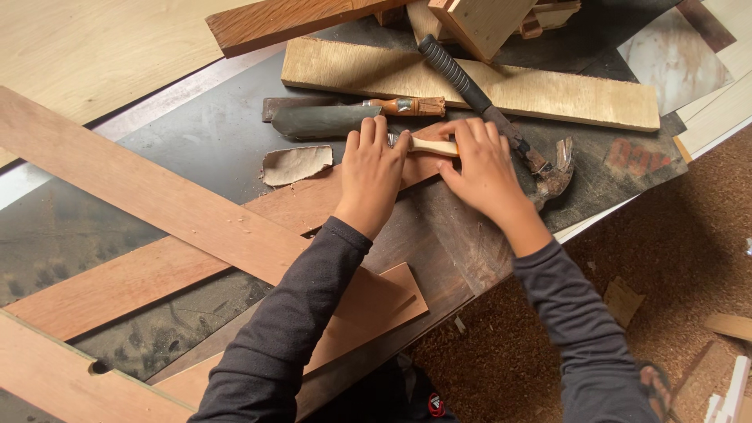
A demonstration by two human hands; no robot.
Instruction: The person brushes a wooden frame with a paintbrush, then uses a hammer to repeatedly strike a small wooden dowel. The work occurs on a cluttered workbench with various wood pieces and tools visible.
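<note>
My left hand (370, 174) lies flat, fingers together, on a reddish wooden plank (157, 274) and on the metal end of a small tool. My right hand (484, 166) grips that tool's pale wooden handle (433, 146), pressing it against the plank's end. The blade is hidden under my left fingers. A claw hammer (501, 117) with a black ribbed grip lies just behind my right hand, its rusty head to the right. A wide-bladed knife (329, 120) with an orange-brown handle sits just beyond my left fingertips.
A second long plank (141, 188) crosses the first on the dark workbench (211, 133). A pale board (548, 90) and stacked wood offcuts (478, 23) lie at the back. A scrap of sandpaper (296, 164) lies left of my hand. Sawdust covers the floor (689, 251) at the right.
</note>
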